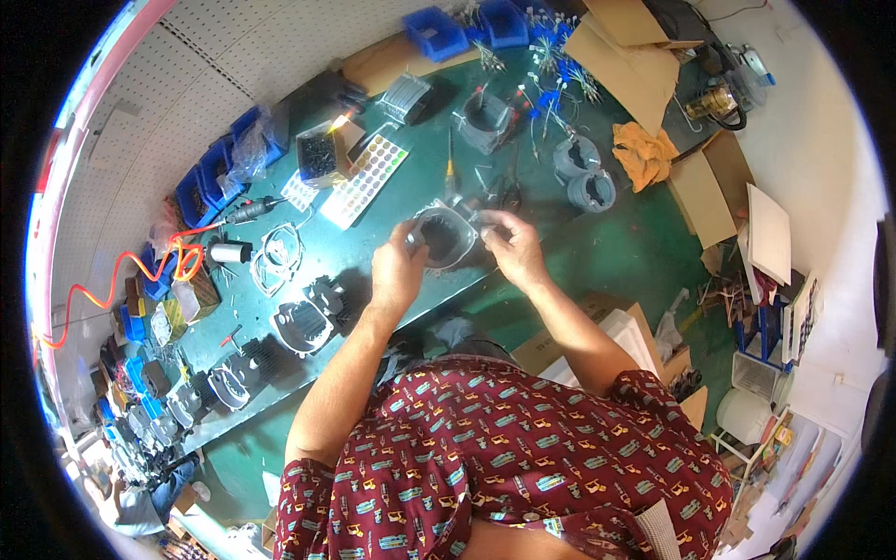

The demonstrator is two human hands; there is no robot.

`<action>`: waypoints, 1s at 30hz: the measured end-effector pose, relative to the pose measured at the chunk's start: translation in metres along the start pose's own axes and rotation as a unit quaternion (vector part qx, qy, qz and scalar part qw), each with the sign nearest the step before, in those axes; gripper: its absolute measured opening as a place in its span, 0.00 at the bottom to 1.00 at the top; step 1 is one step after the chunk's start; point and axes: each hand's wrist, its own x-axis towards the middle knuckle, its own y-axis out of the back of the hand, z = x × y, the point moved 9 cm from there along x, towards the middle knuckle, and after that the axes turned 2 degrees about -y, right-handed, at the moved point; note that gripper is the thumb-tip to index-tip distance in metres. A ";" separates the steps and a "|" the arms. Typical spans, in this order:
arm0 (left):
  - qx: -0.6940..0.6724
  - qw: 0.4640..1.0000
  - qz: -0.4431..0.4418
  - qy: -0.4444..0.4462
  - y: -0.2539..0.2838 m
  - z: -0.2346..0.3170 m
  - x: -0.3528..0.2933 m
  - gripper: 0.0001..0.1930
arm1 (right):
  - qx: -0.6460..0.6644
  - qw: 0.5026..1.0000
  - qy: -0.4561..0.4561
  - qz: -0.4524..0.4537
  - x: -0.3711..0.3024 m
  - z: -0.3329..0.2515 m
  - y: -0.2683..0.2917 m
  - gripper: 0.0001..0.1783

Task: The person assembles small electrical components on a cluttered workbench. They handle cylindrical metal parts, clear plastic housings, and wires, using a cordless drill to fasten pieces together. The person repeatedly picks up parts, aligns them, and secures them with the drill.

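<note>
A grey metal motor housing (446, 233), ring-shaped with a dark hollow middle, rests on the green workbench (392, 201). My left hand (397, 271) grips its near left rim. My right hand (509, 245) holds its right side, fingers pinched at the top edge. Both forearms come up from my patterned red shirt at the bottom.
More finned housings (303, 322) line the bench to the left, with loose gaskets (278, 254), a sheet of coloured dots (366, 179), and a power tool (252, 211) on an orange coiled hose. Wound stators (583, 173), blue bins (434, 30), cardboard (635, 70) and a yellow rag (644, 154) lie beyond.
</note>
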 end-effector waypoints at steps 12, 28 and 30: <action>0.130 0.987 0.096 -0.010 0.019 0.001 0.006 0.45 | -0.316 0.935 0.159 -0.007 0.035 -0.057 -0.038 0.38; 0.079 0.994 0.056 0.056 -0.012 -0.039 0.032 0.37 | -0.397 0.914 0.023 -0.080 0.049 -0.030 -0.054 0.36; 0.070 0.996 0.035 0.049 -0.016 -0.035 0.032 0.37 | -0.382 0.922 -0.001 -0.070 0.051 -0.017 -0.049 0.37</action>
